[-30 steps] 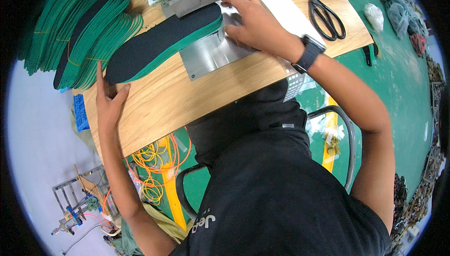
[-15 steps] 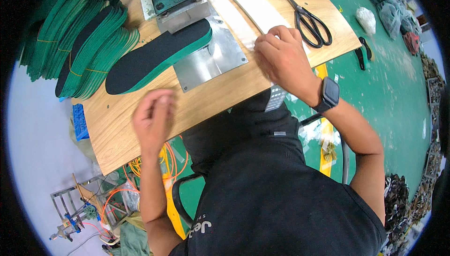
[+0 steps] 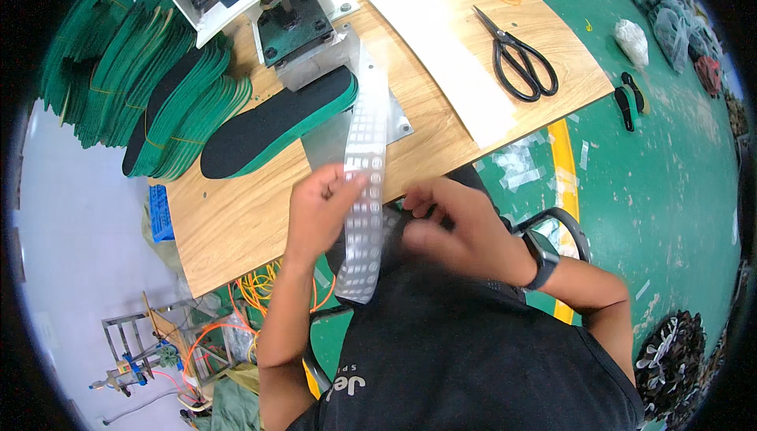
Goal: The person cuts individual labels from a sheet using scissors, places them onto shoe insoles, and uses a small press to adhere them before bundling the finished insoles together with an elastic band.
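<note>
My left hand holds a long clear strip covered with rows of small round stickers, gripping it near its middle so it hangs from the table edge down over my lap. My right hand is blurred, close to the strip's right side at the table's near edge; whether it pinches anything I cannot tell. A black-topped green insole lies on a metal plate under a small press on the wooden table.
Stacks of green insoles fill the table's left end. Black scissors and a long white strip lie on the right part. A green floor lies to the right, orange cables under the table.
Both hands left the table top and came together at its near edge. My left hand now holds the sticker strip, which was not in hand before.
</note>
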{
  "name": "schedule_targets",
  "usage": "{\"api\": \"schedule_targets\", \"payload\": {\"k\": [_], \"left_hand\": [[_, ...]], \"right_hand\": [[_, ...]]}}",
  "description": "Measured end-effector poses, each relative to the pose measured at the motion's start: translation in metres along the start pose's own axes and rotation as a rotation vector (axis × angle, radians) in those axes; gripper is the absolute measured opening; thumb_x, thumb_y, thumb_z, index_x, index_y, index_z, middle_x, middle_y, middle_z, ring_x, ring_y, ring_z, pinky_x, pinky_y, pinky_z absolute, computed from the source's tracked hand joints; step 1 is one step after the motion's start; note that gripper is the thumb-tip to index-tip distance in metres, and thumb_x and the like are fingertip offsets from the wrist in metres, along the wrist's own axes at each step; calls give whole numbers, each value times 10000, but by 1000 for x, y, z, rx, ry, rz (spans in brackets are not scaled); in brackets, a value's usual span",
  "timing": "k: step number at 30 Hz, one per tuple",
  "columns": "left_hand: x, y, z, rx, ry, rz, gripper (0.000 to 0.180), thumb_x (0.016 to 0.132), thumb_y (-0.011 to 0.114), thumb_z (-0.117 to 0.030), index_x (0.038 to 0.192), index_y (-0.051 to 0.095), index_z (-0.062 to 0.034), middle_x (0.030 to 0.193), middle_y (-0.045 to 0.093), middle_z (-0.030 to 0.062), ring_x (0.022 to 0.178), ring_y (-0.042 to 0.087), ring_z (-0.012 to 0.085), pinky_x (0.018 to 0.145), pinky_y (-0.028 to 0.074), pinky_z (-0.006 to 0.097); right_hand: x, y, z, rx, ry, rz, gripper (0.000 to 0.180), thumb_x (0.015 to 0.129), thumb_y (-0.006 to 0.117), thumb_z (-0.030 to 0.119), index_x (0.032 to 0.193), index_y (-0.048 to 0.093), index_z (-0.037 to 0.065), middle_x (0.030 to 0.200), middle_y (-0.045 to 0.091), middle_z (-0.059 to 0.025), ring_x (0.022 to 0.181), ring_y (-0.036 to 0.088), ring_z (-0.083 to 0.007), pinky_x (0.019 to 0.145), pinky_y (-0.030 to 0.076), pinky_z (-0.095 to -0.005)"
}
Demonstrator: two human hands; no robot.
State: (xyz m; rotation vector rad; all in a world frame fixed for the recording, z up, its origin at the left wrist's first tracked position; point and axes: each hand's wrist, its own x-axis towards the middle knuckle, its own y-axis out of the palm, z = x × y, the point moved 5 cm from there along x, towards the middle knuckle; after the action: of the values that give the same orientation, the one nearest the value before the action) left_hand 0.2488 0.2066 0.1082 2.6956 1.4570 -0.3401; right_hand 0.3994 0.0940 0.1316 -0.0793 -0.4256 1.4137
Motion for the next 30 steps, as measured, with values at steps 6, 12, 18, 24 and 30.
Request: {"api": "schedule_targets", "payload": {"k": [6, 12, 18, 24, 30], "left_hand": [[-38, 15, 18, 204, 162, 246, 188, 869, 621, -129, 1009, 636, -5, 833, 642, 10, 681, 542, 63, 634, 453, 223], [-14, 2, 1, -282, 94, -34, 195, 907, 583, -131, 1035, 620, 11, 907, 660, 49, 728, 596, 85, 650, 483, 220], [-33, -23, -32, -174, 424, -276, 167, 884, 617, -107, 996, 631, 16, 881, 662, 61, 725, 598, 82, 622, 493, 221], [15, -101, -71, 42, 409, -576, 243, 877, 639, -228, 822, 636, 9, 733, 618, 19, 672, 539, 49, 594, 422, 200], [48, -151, -70, 269, 517, -609, 187, 873, 631, -192, 860, 636, -5, 817, 638, 65, 718, 573, 112, 657, 442, 228]], "right_hand": [[24, 24, -37, 666, 432, -5, 175, 925, 580, 195, 927, 596, 22, 708, 559, 24, 580, 479, -16, 520, 387, -169], [-4, 32, -13, 316, 63, 296, 183, 859, 635, 171, 847, 565, 3, 683, 590, -67, 607, 524, -69, 547, 436, -254], [39, 58, 9, 224, -70, 239, 259, 859, 656, 242, 773, 554, 20, 616, 564, -78, 529, 519, -127, 493, 415, -278], [104, 86, 4, 474, 223, 209, 299, 922, 569, 263, 766, 597, 10, 632, 561, 4, 550, 490, -41, 478, 382, -224], [119, 95, -39, 635, 579, 75, 241, 914, 589, 228, 817, 638, 12, 692, 586, 8, 562, 513, -39, 486, 402, -202]]}}
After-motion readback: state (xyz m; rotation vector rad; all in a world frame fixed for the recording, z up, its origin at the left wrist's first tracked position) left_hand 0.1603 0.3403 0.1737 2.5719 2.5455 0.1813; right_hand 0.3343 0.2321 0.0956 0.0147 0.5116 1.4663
